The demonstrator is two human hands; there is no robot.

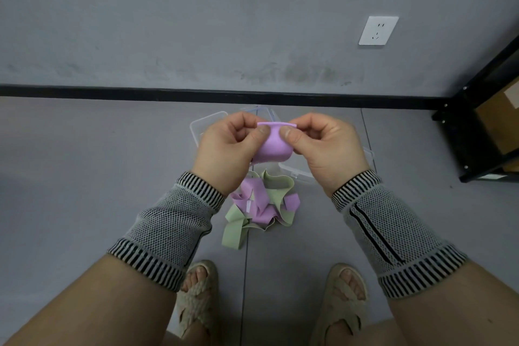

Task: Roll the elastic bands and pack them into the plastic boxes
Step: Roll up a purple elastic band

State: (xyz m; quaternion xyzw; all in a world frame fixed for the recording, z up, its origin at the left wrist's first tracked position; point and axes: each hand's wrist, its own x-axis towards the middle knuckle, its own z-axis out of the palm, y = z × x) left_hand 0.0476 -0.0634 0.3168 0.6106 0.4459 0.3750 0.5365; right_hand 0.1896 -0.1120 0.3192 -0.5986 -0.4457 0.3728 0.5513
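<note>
Two sandalled feet (198,289) are seen at the bottom edge, with forearms in knitted wrist sleeves (174,222) above them. Higher up, a purple band (273,146) is held in the air between both hands: its top edge is pinched by the left hand (227,146) at one end and by the right hand (325,146) at the other, thumbs in front, so that the band hangs as a short loop. Rolling appears to be just starting; the next move would call for the pinched edge to be turned over on itself tightly and evenly, tension being kept so the roll does not spring loose.

On the floor (84,177), under the hands, a loose pile of bands (261,208), purple and green, is left unrolled. Clear plastic boxes (205,123) lie just beyond the pile, partly hidden by the hands; their contents cannot be made out. Most of the task is judged to remain.

The floor is grey, met by a black skirting (140,91) and a grey wall with a white socket (378,30). A black shelf frame (477,121) holding a cardboard box stands at the right.
</note>
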